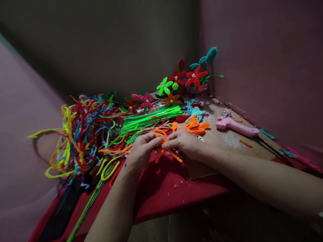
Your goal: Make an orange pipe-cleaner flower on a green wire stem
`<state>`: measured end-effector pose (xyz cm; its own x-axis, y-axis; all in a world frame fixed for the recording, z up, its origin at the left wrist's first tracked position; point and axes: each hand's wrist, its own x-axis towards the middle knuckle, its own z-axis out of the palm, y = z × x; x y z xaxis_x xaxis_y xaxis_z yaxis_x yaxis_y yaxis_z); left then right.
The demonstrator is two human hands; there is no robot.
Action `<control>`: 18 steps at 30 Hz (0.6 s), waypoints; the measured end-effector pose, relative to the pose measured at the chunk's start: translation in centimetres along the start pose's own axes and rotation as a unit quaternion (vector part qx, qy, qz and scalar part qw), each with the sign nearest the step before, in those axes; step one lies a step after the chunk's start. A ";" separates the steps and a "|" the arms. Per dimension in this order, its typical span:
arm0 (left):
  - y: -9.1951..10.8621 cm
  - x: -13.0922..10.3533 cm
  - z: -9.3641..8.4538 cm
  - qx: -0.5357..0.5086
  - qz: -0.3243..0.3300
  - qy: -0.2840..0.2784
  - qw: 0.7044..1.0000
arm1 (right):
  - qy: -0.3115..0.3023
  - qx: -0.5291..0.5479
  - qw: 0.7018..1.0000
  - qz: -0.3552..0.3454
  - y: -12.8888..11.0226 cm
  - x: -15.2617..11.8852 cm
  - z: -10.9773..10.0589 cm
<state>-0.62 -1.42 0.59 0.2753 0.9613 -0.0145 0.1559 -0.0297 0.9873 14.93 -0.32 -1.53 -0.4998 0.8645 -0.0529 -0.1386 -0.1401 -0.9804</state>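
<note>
Orange pipe cleaners hang between my two hands near the front of the red-covered table. My left hand pinches them from the left, thumb against fingers. From the right, my right hand grips the same orange pieces, its fingertips almost touching those of my left. The spot where the strands meet is partly hidden by my fingers. Just behind my right hand lies a bunch of orange looped petals. Bright green pipe cleaners lie behind my left hand.
A tangled multicoloured pile of pipe cleaners fills the left. A pink glue gun rests on cardboard at the right. Finished flowers stand at the back. Green stems and a yellow-handled tool lie front left.
</note>
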 end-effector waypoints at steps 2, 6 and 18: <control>0.1 0.0 -0.1 0.008 -0.004 -0.001 1.000 | 0.000 -0.007 1.000 -0.003 0.0 0.0 0.0; 0.1 -0.1 -0.1 0.009 -0.012 -0.004 1.000 | 0.010 -0.018 1.000 0.003 0.0 0.0 0.1; 0.3 -0.1 -0.1 0.002 -0.019 -0.024 1.000 | 0.013 -0.038 0.999 -0.007 0.4 0.0 0.0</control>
<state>-0.70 -1.47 0.88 0.3139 0.9476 -0.0598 0.1707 0.0056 0.9853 14.84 -0.42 -1.95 -0.4765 0.8781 -0.0434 -0.0800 -0.0925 -0.9925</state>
